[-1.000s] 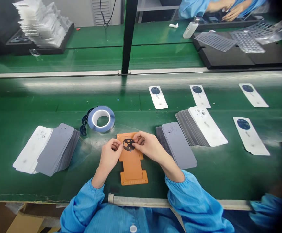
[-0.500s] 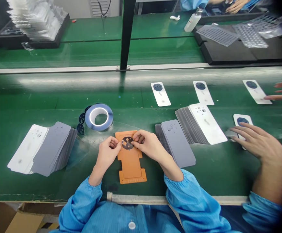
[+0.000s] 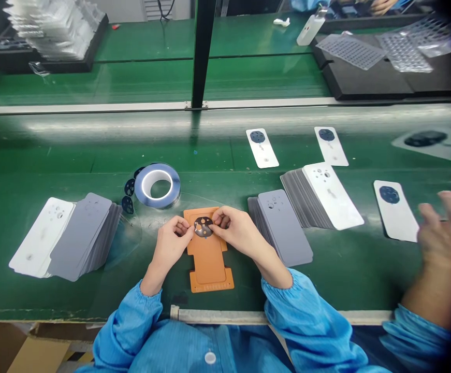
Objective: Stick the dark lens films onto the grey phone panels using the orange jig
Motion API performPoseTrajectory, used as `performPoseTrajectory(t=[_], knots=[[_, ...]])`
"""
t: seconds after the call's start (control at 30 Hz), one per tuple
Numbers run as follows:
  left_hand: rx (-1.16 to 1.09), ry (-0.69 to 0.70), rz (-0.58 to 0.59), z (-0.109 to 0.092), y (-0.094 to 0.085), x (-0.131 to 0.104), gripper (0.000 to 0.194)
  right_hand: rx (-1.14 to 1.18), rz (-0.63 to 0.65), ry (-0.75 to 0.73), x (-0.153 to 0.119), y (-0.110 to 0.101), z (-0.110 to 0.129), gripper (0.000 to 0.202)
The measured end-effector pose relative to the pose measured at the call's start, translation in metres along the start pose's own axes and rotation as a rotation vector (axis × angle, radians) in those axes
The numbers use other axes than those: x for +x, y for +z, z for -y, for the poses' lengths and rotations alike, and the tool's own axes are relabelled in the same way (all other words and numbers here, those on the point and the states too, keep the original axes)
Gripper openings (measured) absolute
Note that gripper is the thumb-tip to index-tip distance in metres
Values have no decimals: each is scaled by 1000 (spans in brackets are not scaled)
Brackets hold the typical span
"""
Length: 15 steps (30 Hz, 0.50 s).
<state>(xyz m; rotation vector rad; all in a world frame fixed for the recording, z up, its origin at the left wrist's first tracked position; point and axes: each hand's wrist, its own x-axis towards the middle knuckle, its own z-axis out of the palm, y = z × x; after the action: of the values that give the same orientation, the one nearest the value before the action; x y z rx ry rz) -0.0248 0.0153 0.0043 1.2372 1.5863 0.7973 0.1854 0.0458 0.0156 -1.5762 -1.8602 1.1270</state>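
Note:
Both of my hands are at an orange fixture plate (image 3: pixel 208 264) in front of me. A round black sticker with several holes (image 3: pixel 203 227) is held over the plate's upper end. My left hand (image 3: pixel 174 239) pinches its left edge between thumb and fingertips. On the opposite edge, my right hand (image 3: pixel 235 231) has a similar pinch, with the other fingers curled in. Whether the sticker touches the plate cannot be made out. A blue-and-white tape roll (image 3: pixel 174 185) lies beyond my left hand, with black stickers (image 3: pixel 128 204) beside it.
Fanned grey panels (image 3: pixel 81 238) lie left; more grey panels (image 3: pixel 285 228) and white-topped panels (image 3: pixel 334 197) lie right. White panels with black discs (image 3: pixel 266 155) rest farther back. A co-worker's hand (image 3: pixel 445 233) is near another white panel (image 3: pixel 398 217). A dark post (image 3: pixel 202 52) stands behind.
My hands and the sticker stay nearly still. The co-worker's hand has lifted off the near white panel, uncovering it. At far right, another white panel has moved right and is blurred.

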Motion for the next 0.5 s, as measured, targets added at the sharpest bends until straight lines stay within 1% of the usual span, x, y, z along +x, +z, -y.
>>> performPoseTrajectory(t=[0.13,0.27,0.4,0.5], knots=[[3,2,8,-1,-1,0,13,-17,2,-13,0,0,-2,9],[7,-7,11,-2,-1,0,16,1,8,-14,-1,1,-2,9],[19,-9,4,-4,-1,0,15,9,8,1,-1,0,1,11],[44,-12,-8,-5,0,-1,14,70,7,32,-1,-2,0,11]])
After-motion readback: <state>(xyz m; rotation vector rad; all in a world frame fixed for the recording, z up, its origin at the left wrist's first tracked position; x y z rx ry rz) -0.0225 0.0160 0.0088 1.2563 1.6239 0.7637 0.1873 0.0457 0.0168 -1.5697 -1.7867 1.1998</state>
